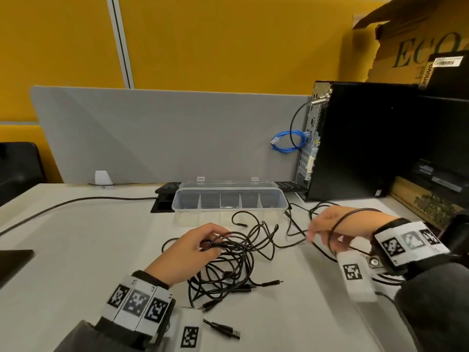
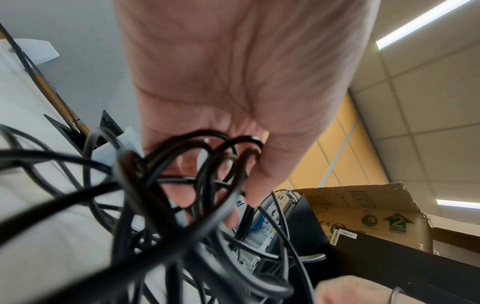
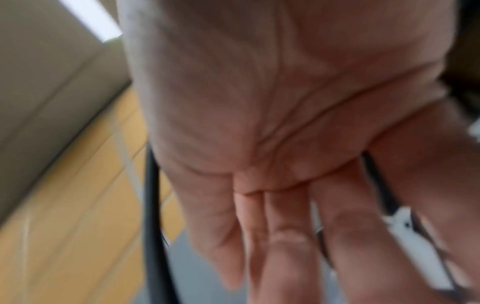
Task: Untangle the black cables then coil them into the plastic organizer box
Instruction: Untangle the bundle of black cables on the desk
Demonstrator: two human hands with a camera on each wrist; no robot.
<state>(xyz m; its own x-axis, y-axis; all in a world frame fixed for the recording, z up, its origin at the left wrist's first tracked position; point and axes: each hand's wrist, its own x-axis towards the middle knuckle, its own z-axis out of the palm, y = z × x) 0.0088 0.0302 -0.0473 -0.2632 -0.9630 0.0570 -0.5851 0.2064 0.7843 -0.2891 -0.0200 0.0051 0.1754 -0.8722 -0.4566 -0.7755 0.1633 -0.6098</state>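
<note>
A tangle of black cables [image 1: 228, 265] lies on the white desk [image 1: 76, 250] in front of me. My left hand [image 1: 220, 243] grips several strands at the top of the tangle, fingers curled round them [image 2: 228, 170]. My right hand [image 1: 322, 237] hovers to the right with straight fingers [image 3: 285, 236], blurred. One black cable loop [image 1: 340, 219] hangs round that hand, passing on both sides of the palm [image 3: 152, 205]. The clear plastic organizer box [image 1: 177, 204] stands behind the tangle, lid open, with several empty compartments.
A black computer tower [image 1: 355, 141] stands at the right with a blue network cable [image 1: 289, 141] at its back. A grey partition [image 1: 165, 133] closes the desk's far side. Another black cable [image 1: 63, 201] runs in from the left. A USB plug [image 1: 228, 331] lies near me.
</note>
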